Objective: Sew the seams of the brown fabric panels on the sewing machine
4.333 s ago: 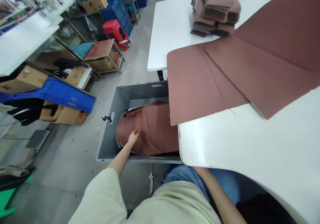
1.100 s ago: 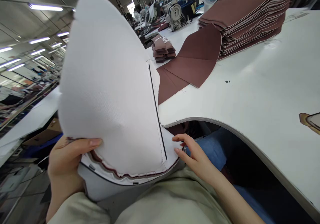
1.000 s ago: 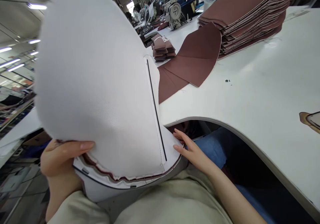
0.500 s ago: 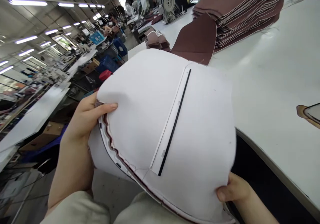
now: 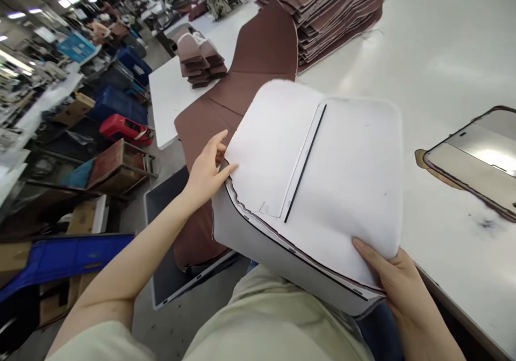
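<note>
A sewn white-backed fabric piece [image 5: 346, 162], with a brown layer showing along its seam and a black strip across its face, is tilted over my lap and the table's edge. My right hand [image 5: 393, 275] grips its near right corner, thumb on top and the other fingers hidden underneath. At the left corner, my left hand [image 5: 207, 170] has its thumb on the seam edge. Its other fingers are apart from the thumb, beside the edge. Below the seam hangs a greyish-white side panel [image 5: 258, 251]. A loose thread lies near the strip's lower end.
A tall stack of brown pieces [image 5: 342, 17] stands on the white table [image 5: 443, 44], and a smaller pile [image 5: 197, 57] sits left of it. A long brown piece [image 5: 262, 49] drapes down toward a grey bin [image 5: 163, 200]. Another sewn piece [image 5: 475, 151] lies at right.
The white-backed piece sits lower and farther right in relation to the table things, lying flatter. My left hand's grip has loosened, with its fingers now showing. The view has swung right.
</note>
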`<action>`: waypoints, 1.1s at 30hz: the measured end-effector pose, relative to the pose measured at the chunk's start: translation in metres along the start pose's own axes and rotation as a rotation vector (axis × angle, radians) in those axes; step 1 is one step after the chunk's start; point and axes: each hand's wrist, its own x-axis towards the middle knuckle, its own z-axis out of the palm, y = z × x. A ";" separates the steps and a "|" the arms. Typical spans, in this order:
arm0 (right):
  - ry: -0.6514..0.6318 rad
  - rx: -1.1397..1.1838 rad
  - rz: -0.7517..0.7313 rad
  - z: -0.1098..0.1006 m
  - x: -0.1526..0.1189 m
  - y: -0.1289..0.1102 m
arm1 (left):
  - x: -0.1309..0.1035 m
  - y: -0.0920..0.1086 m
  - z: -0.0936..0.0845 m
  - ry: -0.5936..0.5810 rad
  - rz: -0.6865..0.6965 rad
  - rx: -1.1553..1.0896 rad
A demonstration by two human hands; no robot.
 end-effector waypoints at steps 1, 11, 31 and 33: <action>0.001 0.000 0.012 0.000 0.001 0.000 | -0.005 0.007 0.002 0.072 0.108 0.097; 0.063 -0.121 0.055 0.003 -0.008 -0.011 | -0.047 0.044 0.039 -0.311 0.828 0.005; -0.385 -0.688 -0.831 0.013 -0.032 -0.053 | -0.129 0.065 0.041 -0.447 -0.261 -0.773; -0.483 -0.728 -1.015 0.023 -0.039 -0.061 | -0.142 0.068 0.042 -0.484 -0.394 -0.862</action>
